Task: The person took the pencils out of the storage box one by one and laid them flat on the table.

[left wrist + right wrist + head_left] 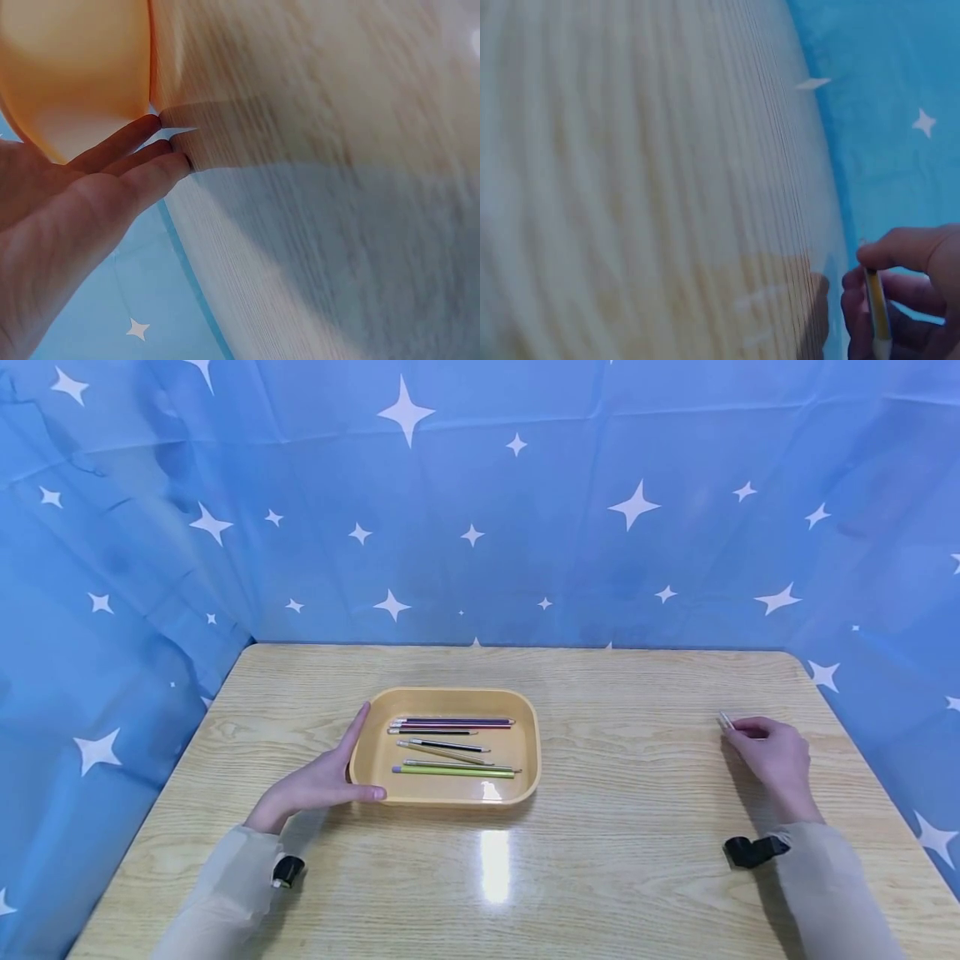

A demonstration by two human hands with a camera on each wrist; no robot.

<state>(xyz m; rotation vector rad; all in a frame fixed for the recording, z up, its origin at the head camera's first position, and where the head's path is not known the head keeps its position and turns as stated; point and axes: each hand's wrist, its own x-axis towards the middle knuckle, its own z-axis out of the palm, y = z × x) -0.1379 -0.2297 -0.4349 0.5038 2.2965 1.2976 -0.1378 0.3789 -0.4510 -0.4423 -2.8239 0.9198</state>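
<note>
A yellow-orange tray (450,691) lies on the table with several pencils (453,770) in it, spread roughly side by side. My left hand (322,783) touches the tray's left end, fingers stretched along that side and thumb at the front left corner. In the left wrist view its straight fingers (124,146) lie beside the tray wall. Far to the right, my right hand (776,760) pinches a slim pencil (878,304) with yellow and white on it, between thumb and fingertips. Only the pencil's pale end shows past the fingers in the head view.
The wood-grain table (622,860) runs between the tray and my right hand. A blue star-printed cloth (525,527) stands behind the table and along its sides. Small black devices (750,852) sit at both wrists.
</note>
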